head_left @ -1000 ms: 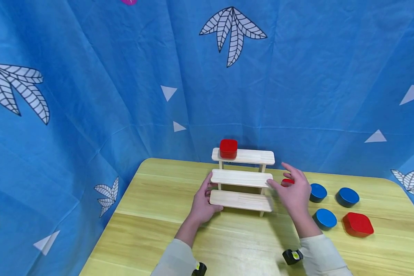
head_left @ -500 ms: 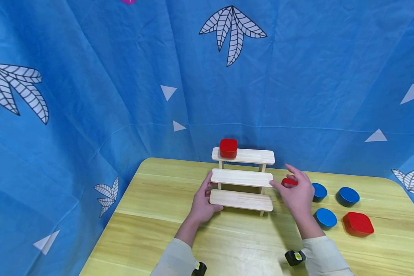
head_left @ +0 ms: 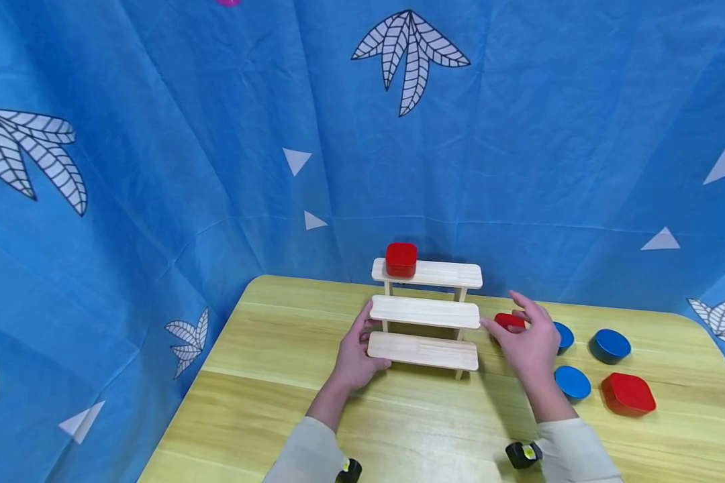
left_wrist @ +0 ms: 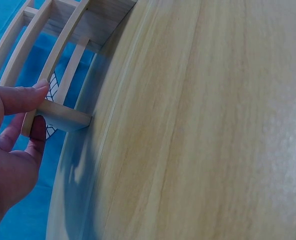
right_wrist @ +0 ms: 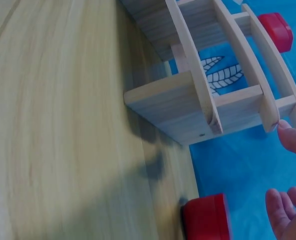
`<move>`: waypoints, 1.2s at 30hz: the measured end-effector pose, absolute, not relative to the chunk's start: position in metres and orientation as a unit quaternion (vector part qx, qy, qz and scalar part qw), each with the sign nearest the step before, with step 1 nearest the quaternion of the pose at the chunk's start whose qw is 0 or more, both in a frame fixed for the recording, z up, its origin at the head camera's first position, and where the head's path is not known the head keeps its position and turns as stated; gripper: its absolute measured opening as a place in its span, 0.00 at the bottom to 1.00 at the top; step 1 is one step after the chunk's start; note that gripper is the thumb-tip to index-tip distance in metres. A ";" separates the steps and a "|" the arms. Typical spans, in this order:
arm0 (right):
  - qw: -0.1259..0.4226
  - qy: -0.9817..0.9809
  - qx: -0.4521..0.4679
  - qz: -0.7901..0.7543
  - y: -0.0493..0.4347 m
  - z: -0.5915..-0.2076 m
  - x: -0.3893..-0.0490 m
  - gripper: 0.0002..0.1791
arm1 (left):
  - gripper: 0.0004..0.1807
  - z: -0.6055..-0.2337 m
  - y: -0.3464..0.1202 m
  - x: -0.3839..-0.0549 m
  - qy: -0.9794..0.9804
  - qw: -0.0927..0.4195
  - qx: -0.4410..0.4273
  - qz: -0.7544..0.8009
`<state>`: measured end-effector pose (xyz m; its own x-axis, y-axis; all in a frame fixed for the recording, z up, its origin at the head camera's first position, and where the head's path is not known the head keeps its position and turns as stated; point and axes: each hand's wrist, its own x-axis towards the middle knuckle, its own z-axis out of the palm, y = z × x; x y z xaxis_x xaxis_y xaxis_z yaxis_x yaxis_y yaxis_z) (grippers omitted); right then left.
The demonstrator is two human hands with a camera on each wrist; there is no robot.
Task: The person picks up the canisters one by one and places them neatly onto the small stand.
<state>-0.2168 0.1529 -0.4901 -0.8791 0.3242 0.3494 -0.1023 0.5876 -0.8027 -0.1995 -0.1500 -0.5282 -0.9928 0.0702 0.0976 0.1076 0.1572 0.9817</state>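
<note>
A three-tier wooden display shelf stands at the back of the table. My left hand grips the left end of its lowest board. In the left wrist view, the thumb lies on one face of that board and fingers curl behind it. My right hand is beside the shelf's right end, holding nothing. Its thumb tip is at the end of the middle board, touching or nearly so; the other fingers are apart from it. A red square box sits on the top board's left part.
Another red box stands just beyond my right hand, partly hidden. To the right are several round blue containers and a third red box. A blue patterned curtain hangs behind the wooden table.
My right hand has drifted rightward, its thumb sliding off the middle board to its end, exposing more of the red box behind. My left hand and the shelf have stayed put.
</note>
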 end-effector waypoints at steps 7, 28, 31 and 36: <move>0.208 -0.868 -0.081 0.444 0.158 -0.492 -0.216 0.41 | 0.68 -0.528 -0.150 -0.200 -0.765 0.018 -0.060 -0.641; 0.169 -0.892 -0.099 0.408 0.176 -0.518 -0.222 0.43 | 0.69 -0.527 -0.151 -0.199 -0.773 0.015 -0.059 -0.632; 0.160 -0.895 -0.102 0.403 0.177 -0.520 -0.223 0.43 | 0.68 -0.527 -0.151 -0.199 -0.773 0.016 -0.059 -0.632; 0.142 -0.903 -0.109 0.390 0.177 -0.521 -0.223 0.43 | 0.68 -0.527 -0.151 -0.199 -0.770 0.016 -0.061 -0.635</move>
<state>-0.2232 0.1770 -0.5214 -0.9361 0.3068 0.1719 0.0855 0.6726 -0.7350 -0.1985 -0.1509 -0.5274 -0.9921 0.0740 0.1012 0.1134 0.1870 0.9758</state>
